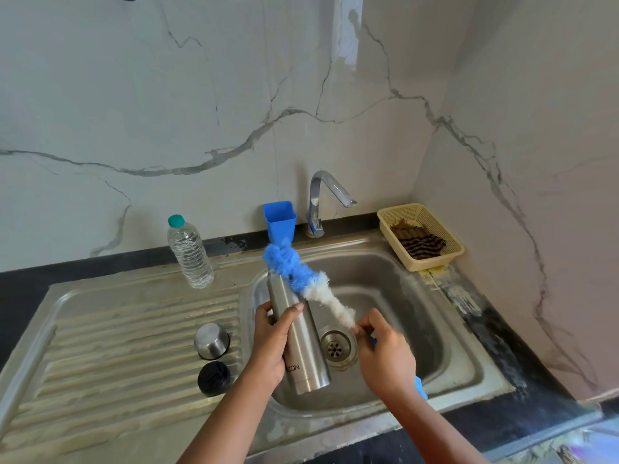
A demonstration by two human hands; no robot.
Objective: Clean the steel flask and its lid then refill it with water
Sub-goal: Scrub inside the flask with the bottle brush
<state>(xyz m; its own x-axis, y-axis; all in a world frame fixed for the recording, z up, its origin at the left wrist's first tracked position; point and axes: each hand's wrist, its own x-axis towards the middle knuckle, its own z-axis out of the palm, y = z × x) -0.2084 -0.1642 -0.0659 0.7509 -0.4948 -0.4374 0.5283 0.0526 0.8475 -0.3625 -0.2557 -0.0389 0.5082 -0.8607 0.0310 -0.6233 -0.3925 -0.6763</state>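
Here the left hand (273, 343) grips the flask (294, 333), mouth tilted far-left; the right hand (385, 356) pinches the brush (308, 283), bristles beside the mouth.

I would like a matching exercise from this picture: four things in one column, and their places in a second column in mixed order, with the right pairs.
Things:
1. steel flask
2. bottle brush
3. plastic water bottle
4. yellow basket

Places:
A. sink's back right corner
B. in the right hand
C. standing behind the drainboard
D. in the left hand, over the basin

Pairs: 1-D, 2-B, 3-C, 4-A
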